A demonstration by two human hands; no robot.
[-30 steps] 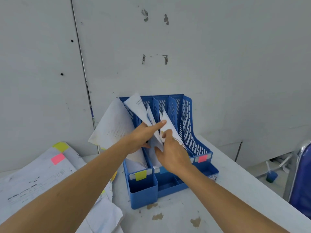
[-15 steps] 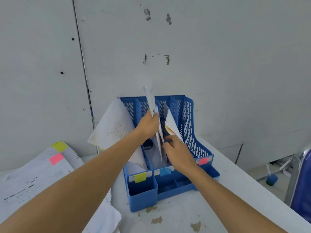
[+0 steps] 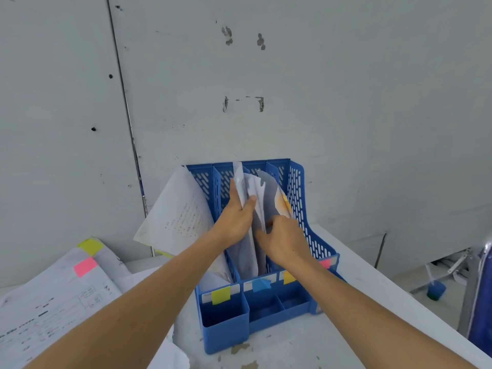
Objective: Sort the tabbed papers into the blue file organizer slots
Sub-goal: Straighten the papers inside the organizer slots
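Note:
A blue file organizer [image 3: 298,198] stands against the wall, with yellow [image 3: 221,294], blue [image 3: 261,284], orange-yellow and pink tabs on its front labels. My left hand [image 3: 235,217] grips a white paper [image 3: 241,182] standing upright in the second slot. To its right, my right hand [image 3: 283,239] pinches the lower edge of other papers [image 3: 269,193] leaning in the slots. A sheet [image 3: 175,217] leans out of the leftmost slot to the left.
A stack of papers [image 3: 53,294] with yellow and pink tabs lies on the white table at the left. The table's right edge runs diagonally; beyond it are a blue chair [image 3: 482,294] and a small blue cup [image 3: 436,288] on the floor.
My left hand has pushed its upright paper down into the second slot. My right hand has shifted a little up and right on the leaning papers.

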